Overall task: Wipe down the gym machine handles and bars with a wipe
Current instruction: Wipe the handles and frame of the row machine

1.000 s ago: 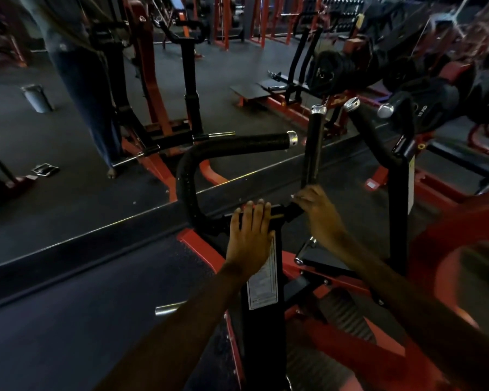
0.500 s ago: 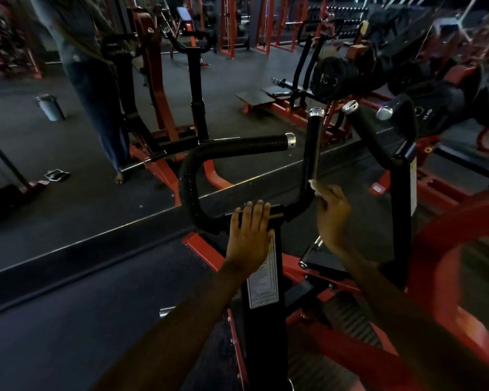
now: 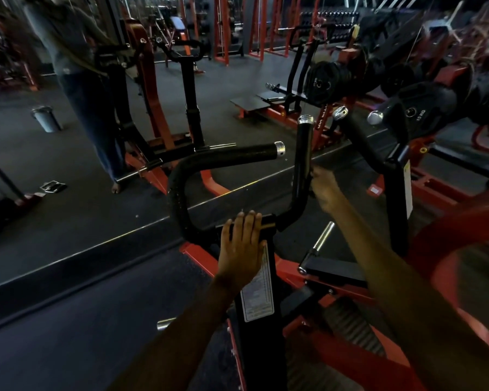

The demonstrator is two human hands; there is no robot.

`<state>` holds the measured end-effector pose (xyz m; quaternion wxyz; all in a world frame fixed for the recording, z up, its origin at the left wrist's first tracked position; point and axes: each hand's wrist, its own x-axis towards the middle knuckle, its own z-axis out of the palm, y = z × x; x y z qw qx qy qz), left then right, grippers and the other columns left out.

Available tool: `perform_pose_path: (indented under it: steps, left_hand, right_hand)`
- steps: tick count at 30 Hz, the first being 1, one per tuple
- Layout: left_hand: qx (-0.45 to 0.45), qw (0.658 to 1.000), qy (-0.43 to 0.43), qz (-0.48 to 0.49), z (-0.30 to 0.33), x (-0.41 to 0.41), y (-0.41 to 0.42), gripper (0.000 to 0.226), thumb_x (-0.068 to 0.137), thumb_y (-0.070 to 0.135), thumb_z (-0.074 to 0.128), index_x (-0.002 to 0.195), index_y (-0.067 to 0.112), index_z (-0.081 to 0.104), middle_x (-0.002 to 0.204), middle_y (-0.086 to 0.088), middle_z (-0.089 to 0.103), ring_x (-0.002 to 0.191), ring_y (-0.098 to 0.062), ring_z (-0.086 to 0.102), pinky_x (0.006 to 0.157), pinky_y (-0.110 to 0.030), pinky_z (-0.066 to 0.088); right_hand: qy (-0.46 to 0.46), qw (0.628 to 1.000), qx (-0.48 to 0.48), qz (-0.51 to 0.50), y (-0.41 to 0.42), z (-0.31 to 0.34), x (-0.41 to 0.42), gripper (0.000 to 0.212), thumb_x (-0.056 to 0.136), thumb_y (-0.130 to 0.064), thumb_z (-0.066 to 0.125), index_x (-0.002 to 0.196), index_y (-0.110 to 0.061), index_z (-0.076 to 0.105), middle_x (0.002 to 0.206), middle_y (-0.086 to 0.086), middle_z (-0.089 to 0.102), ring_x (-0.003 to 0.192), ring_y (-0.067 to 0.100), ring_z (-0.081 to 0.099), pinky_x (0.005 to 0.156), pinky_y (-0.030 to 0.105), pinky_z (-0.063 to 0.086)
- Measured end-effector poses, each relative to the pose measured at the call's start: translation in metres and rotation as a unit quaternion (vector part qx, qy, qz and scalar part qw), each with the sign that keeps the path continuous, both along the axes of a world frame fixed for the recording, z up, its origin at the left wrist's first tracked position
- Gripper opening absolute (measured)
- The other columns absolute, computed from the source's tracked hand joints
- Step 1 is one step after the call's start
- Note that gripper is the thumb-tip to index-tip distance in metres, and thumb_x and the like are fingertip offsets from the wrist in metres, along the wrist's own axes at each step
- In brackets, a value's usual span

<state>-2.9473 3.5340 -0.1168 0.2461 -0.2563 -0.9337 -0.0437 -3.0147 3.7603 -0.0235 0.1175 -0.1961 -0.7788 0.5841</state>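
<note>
The left hand (image 3: 242, 246) lies flat on top of the black post (image 3: 259, 320) of the gym machine. Its fingers (image 3: 247, 224) are straight and side by side, and they reach over the middle of the black handlebar (image 3: 178, 193). They hold nothing.

The right hand (image 3: 326, 190) is up at the upright handle (image 3: 302, 165), the tall black bar with a shiny silver cap on top. This hand is blurry. It touches the right side of the bar, about halfway up. Its fingers seem curled at the bar, but the blur is too strong to tell if they grip it. The wipe cannot be made out; if it is there, it is hidden between these fingers and the bar.

A white sticker (image 3: 259, 294) is on the post, just under the left hand. Another person (image 3: 79, 80) stands far off on the dark floor (image 3: 68, 320), with a small bin (image 3: 45, 118) near them.
</note>
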Motion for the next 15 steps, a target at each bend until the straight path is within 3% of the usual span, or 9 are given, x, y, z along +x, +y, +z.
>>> perform_pose_path:
  steps: [3,6,9,12,15]
  left_hand:
    - [-0.005,1.000,0.005,0.000,-0.001,-0.001,-0.001,0.057,0.096,0.038,0.027,0.141,0.005,0.034,0.140,-0.014,0.052,0.129,-0.032,0.044,0.108,-0.048,0.025]
    - [-0.012,1.000,0.006,0.006,-0.002,-0.002,0.000,0.057,0.096,0.039,0.027,0.141,0.005,0.033,0.139,-0.014,0.053,0.129,-0.031,0.040,0.108,-0.049,0.024]
    - [-0.003,1.000,0.007,0.006,-0.002,-0.002,0.000,0.058,0.095,0.039,0.028,0.142,0.005,0.033,0.139,-0.013,0.053,0.128,-0.031,0.041,0.107,-0.048,0.026]
    - [-0.006,1.000,0.013,0.002,-0.004,-0.002,0.000,0.058,0.096,0.038,0.029,0.142,0.005,0.032,0.139,-0.014,0.052,0.129,-0.031,0.041,0.107,-0.049,0.026]
    - [-0.012,1.000,0.027,0.003,-0.004,-0.002,-0.001,0.056,0.097,0.038,0.028,0.142,0.004,0.034,0.139,-0.014,0.053,0.129,-0.031,0.043,0.108,-0.049,0.026]
  right_hand:
    - [-0.037,0.991,-0.097,0.085,-0.001,0.001,0.019,0.024,0.095,0.002,0.039,0.108,0.004,0.059,0.084,0.016,0.062,0.070,0.023,0.063,0.053,0.023,0.054]
    - [-0.006,0.988,-0.121,0.097,0.016,0.039,-0.016,0.025,0.095,0.000,0.036,0.099,-0.001,0.061,0.084,0.013,0.064,0.064,0.019,0.067,0.043,0.020,0.046]
    - [0.051,0.985,-0.158,0.042,0.026,0.063,-0.048,0.027,0.095,-0.010,0.038,0.101,-0.003,0.064,0.088,0.013,0.068,0.075,0.020,0.067,0.051,0.021,0.050]
    - [0.061,0.980,-0.175,0.067,0.023,0.051,-0.035,0.033,0.096,-0.018,0.039,0.114,-0.004,0.063,0.088,0.009,0.070,0.077,0.014,0.067,0.060,0.021,0.053]
    - [0.022,0.975,-0.177,0.135,0.007,0.010,0.000,0.026,0.095,-0.017,0.043,0.105,-0.009,0.066,0.083,0.005,0.068,0.076,0.012,0.065,0.065,0.021,0.053]
